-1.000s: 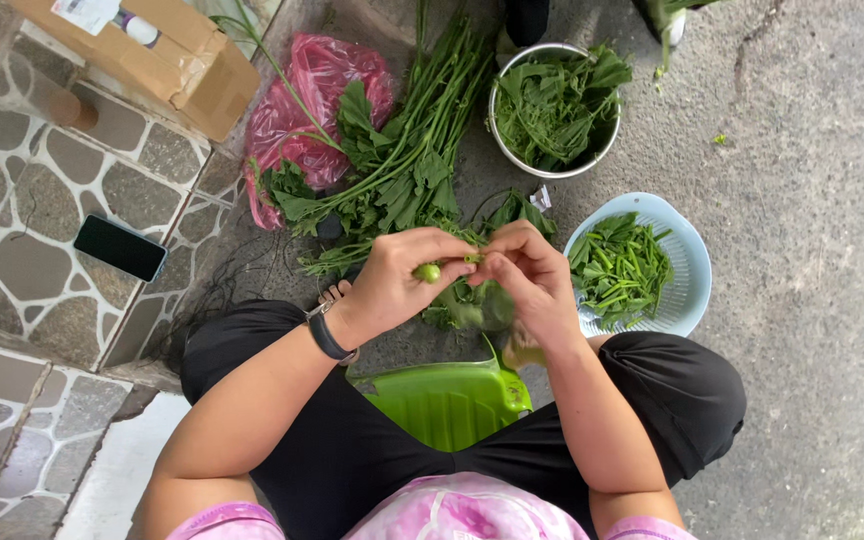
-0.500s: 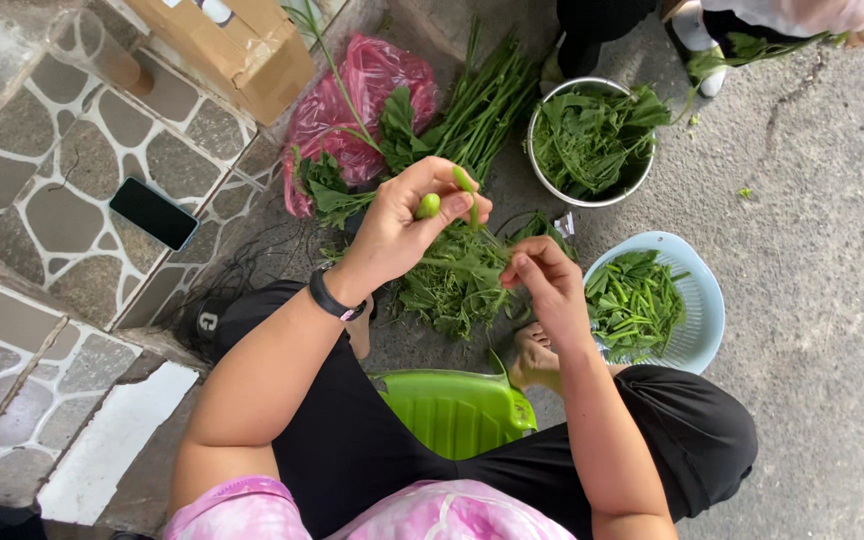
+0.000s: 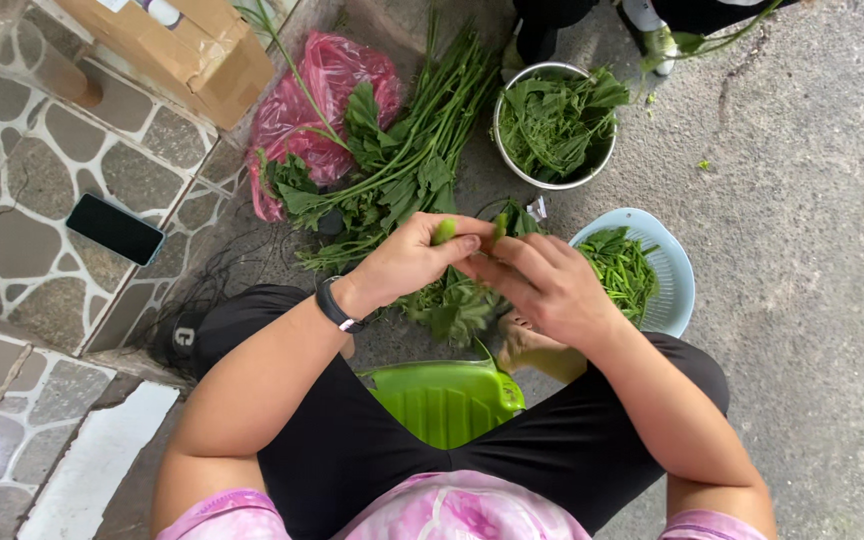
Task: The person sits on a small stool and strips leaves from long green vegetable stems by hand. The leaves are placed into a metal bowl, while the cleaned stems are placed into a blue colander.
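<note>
fingers (image 3: 457, 245) of my left hand (image 3: 407, 265) are pinched tight on a short green stem piece (image 3: 444, 232), and my right hand (image 3: 542, 285) is closed on the other bit of stalk (image 3: 498, 226) right next to it, both held up over the loose leafy trimmings (image 3: 447, 310) between my knees. only one view here, the head cam looking straight down. to snap it clean i'd say keep the two pinches close together and bend rather than tug, otherwise the stalk probably just strings out. around me: long bundle of greens (image 3: 402, 170) lying on a pink plastic bag (image 3: 327, 85), a steel bowl of leaves (image 3: 508, 90), a pale blue colander (image 3: 674, 280) with picked stems just beside my right wrist, a green stool (image 3: 442, 400) under me. phone (image 3: 115, 229) and cardboard box (image 3: 187, 50) sit off on the stone ledge, out of reach. someone else's feet (image 3: 652, 35) sit near the steel bowl, so that side's a bit crowded.
</note>
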